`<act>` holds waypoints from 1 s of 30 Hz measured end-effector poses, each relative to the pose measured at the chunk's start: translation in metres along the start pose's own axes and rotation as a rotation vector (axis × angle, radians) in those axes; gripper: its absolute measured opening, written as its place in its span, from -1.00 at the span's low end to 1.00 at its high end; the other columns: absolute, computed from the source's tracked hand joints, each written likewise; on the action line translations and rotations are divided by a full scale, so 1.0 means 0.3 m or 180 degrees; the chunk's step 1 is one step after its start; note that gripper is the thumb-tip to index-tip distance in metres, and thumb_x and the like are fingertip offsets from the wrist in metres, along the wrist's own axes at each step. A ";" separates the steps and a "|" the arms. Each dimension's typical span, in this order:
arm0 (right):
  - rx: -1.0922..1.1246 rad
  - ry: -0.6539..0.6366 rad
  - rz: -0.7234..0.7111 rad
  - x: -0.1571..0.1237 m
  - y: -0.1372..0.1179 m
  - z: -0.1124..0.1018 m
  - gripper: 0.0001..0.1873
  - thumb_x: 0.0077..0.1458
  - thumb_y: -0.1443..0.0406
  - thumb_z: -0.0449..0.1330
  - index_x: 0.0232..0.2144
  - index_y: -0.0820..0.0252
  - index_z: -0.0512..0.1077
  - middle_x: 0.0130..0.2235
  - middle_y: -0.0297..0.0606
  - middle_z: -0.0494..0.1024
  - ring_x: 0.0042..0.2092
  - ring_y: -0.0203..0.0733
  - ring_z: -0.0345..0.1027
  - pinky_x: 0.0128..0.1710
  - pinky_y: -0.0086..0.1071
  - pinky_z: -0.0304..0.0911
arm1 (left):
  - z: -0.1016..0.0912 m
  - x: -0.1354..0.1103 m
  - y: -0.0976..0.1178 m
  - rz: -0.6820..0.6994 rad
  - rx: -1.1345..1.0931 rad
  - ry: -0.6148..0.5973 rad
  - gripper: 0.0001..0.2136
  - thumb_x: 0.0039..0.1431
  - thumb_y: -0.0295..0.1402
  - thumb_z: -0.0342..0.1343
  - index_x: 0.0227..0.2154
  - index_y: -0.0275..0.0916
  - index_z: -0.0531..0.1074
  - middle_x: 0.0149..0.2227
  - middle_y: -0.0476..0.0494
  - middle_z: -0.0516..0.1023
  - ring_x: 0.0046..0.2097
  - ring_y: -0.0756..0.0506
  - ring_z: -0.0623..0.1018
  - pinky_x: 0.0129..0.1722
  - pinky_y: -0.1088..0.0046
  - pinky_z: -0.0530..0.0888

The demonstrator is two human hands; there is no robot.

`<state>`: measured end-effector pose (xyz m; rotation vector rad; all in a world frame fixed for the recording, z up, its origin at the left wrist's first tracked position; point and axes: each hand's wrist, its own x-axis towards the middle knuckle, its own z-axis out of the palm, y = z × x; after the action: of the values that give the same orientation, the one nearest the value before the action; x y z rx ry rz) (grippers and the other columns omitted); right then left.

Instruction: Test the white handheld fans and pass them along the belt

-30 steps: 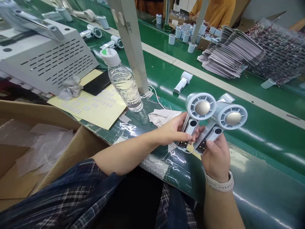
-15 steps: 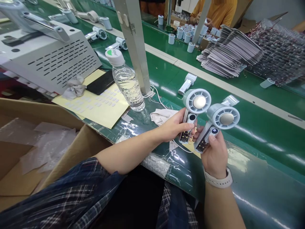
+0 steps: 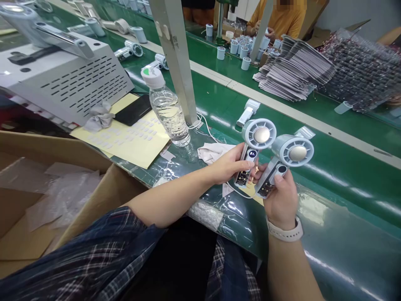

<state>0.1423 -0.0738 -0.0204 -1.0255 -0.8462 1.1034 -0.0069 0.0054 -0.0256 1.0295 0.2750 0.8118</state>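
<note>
My left hand [image 3: 230, 164] is closed round the handle of a pale blue handheld fan [image 3: 259, 134], its thumb by the small round display, which is lit with digits. A second handheld fan [image 3: 293, 150] of the same kind is gripped in my right hand [image 3: 281, 196], thumb just below its display, which looks dark. Both fans are tilted with their round heads up and side by side, and circuit boards show in the lower handles. A white cloth [image 3: 213, 152] lies beside my left wrist. Behind the fans, another fan [image 3: 248, 112] rests on the green belt.
A water bottle [image 3: 169, 108] stands by a metal post [image 3: 177, 58]. To the left are a black phone [image 3: 133, 110] on yellow paper [image 3: 147, 150], a grey vented machine [image 3: 84, 79] and an open carton [image 3: 115, 184]. Stacked grey strips [image 3: 291, 73] lie across the belt, near a person in orange [image 3: 290, 21].
The left fan's display has gone from dark to lit digits, while the right fan's has gone from a lit number to dark. Both hands keep nearly the same place.
</note>
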 end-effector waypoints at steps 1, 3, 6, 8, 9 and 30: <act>-0.0037 0.0036 0.0020 0.000 0.001 0.001 -0.77 0.12 0.16 0.23 -0.18 0.09 0.44 -0.27 -0.28 0.57 -0.31 -0.16 0.48 -0.31 -0.22 0.44 | 0.000 0.002 0.000 -0.0017 -0.0002 0.0047 -0.57 0.06 -0.17 0.30 -0.17 -0.22 0.21 -0.42 0.01 0.46 -0.44 0.02 0.46 -0.38 0.41 0.40; -0.0100 0.0118 0.0071 0.001 0.002 0.005 -0.80 0.13 0.17 0.23 -0.19 0.07 0.45 -0.28 -0.29 0.56 -0.33 -0.17 0.47 -0.32 -0.22 0.43 | -0.001 0.006 -0.001 -0.0039 0.0018 0.0214 -0.60 0.03 -0.25 0.31 -0.18 -0.23 0.23 -0.40 0.02 0.44 -0.43 0.02 0.45 -0.37 0.40 0.39; -0.0124 0.0145 0.0116 0.006 0.005 0.007 -0.81 0.12 0.19 0.25 -0.19 0.06 0.45 -0.27 -0.31 0.56 -0.33 -0.17 0.46 -0.32 -0.21 0.42 | -0.002 0.010 -0.006 -0.0024 0.0021 0.0364 -0.62 -0.01 -0.33 0.30 -0.17 -0.23 0.27 -0.33 0.00 0.45 -0.36 0.00 0.46 -0.30 0.38 0.40; -0.0124 0.0160 0.0101 0.009 0.007 0.005 -0.80 0.13 0.18 0.24 -0.18 0.06 0.45 -0.26 -0.30 0.57 -0.33 -0.17 0.46 -0.31 -0.20 0.42 | -0.002 0.010 -0.007 0.0007 0.0010 0.0355 -0.62 -0.02 -0.34 0.29 -0.17 -0.24 0.28 -0.29 -0.02 0.45 -0.32 -0.01 0.46 -0.26 0.36 0.40; -0.0120 0.0185 0.0095 0.010 0.008 0.004 -0.79 0.13 0.18 0.24 -0.18 0.07 0.45 -0.26 -0.30 0.58 -0.34 -0.17 0.46 -0.31 -0.20 0.42 | -0.002 0.010 -0.006 0.0028 0.0020 0.0356 -0.62 -0.02 -0.35 0.30 -0.17 -0.24 0.28 -0.29 -0.03 0.45 -0.31 -0.01 0.46 -0.25 0.36 0.40; 0.0460 0.0223 0.0120 0.006 -0.048 -0.034 -0.54 0.14 -0.13 0.21 -0.16 0.05 0.58 -0.25 -0.25 0.64 -0.23 -0.06 0.55 -0.21 -0.10 0.51 | -0.003 -0.029 0.038 -0.0005 0.0217 0.0016 -0.46 0.02 -0.08 0.37 -0.12 -0.16 0.17 -0.19 -0.15 0.59 -0.27 -0.07 0.61 -0.29 0.40 0.51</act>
<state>0.1564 -0.0760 -0.0098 -0.9569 -0.6834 1.1372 -0.0186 0.0028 -0.0176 1.0912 0.3094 0.8082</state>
